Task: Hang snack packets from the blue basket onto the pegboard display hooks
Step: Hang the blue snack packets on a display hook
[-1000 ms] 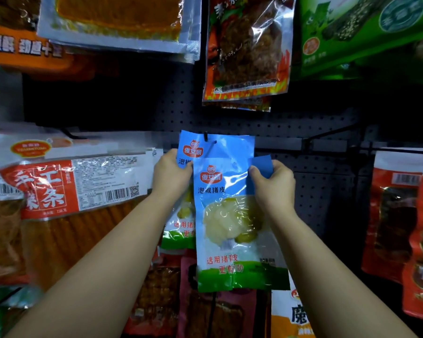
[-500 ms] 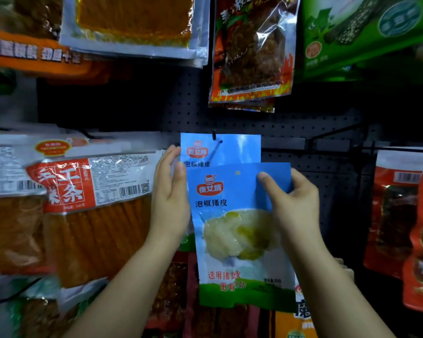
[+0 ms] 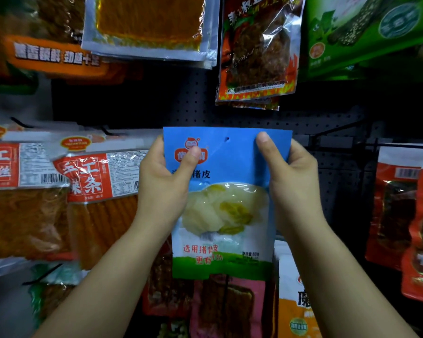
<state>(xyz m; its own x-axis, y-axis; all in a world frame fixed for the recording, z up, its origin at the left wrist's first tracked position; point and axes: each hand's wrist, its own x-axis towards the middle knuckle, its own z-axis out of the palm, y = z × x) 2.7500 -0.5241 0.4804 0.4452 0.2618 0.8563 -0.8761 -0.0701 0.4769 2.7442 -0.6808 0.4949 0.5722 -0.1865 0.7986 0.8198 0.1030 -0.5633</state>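
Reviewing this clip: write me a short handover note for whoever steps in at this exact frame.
Left hand and right hand both pinch the top corners of the blue snack packet, held upright in front of the pegboard.
The hang hole shows no hook through it, so this packet is not hung yet.
Left to do: thread the hole onto a hook and let go. The basket is out of view.

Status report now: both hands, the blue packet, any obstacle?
Left hand and right hand grip blue packet by top corners. Hang hole empty. Nothing blocking seen.
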